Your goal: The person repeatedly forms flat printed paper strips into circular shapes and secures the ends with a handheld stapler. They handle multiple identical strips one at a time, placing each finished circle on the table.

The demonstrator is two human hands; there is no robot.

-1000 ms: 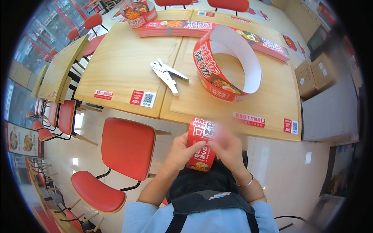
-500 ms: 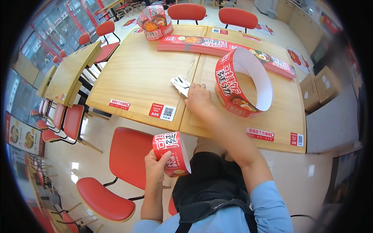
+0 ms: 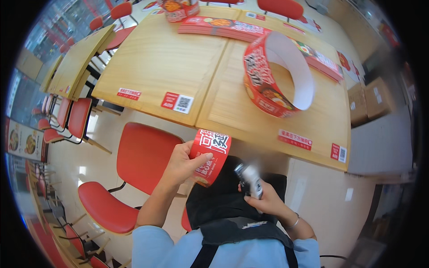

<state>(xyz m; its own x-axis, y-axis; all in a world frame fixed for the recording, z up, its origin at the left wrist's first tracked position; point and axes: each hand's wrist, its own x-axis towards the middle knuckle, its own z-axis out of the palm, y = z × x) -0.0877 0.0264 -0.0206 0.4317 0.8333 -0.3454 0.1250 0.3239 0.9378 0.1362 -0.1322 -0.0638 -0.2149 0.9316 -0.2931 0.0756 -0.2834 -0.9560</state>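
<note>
1. Wooden counter [image 3: 178, 67] fills the upper view, with red chairs [image 3: 143, 156] at its near edge; on it stand a big red-and-white paper ring [image 3: 277, 76] and flat red sleeves [image 3: 223, 27] along the far side.
2. Since half a second ago the right hand [image 3: 263, 201] has come back from the counter, where the metal stapler lay; that spot is now bare.
3. It is now closed around a blurred silvery tool, probably the stapler [image 3: 250, 178], held over the lap.
4. Left hand [image 3: 183, 163] pinches a small red paper band [image 3: 210, 156], thumb on its face, just below the counter's edge.
5. Band's long axis runs from upper right to lower left, its top edge pointing toward the counter.
6. Stapler and band now sit near each other, so the two look ready to meet.
</note>
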